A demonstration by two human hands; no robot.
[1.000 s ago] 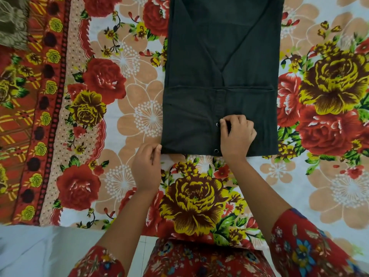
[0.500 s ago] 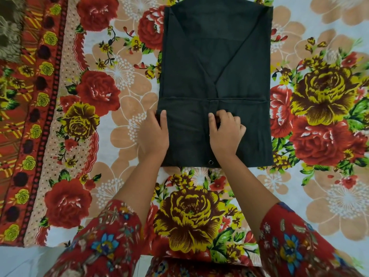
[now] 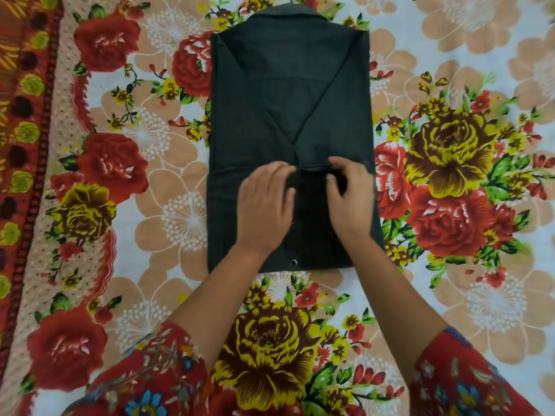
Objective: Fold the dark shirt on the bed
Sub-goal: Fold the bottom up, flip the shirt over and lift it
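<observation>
Closest to me, a red floral left sleeve (image 3: 144,379) and right sleeve (image 3: 468,382) sit at the bottom of my view. Bare forearms reach out from them across the bed (image 3: 150,205) and its big rose-print sheet.

Moving out, here's the dark shirt (image 3: 270,115). It lies flat on the bed as a tall narrow rectangle, with its near part doubled up over its middle. A metal snap (image 3: 293,262) glints at the shirt's near edge.

Both grips are on that doubled-up panel. The left grip (image 3: 264,199) lies palm down just left of the shirt's centre line, fingers reaching to the panel's far edge. It is blurred, so I cannot tell whether the tips pinch the cloth or only press it. The right grip (image 3: 351,193) is just right of centre, fingers curled, thumb and fingertips pinching that same far edge.

Past the grips, the shirt's side flaps meet in a V. At the shirt's far end is the collar (image 3: 288,10). Well left of the shirt runs the sheet's red patterned border (image 3: 27,145).
</observation>
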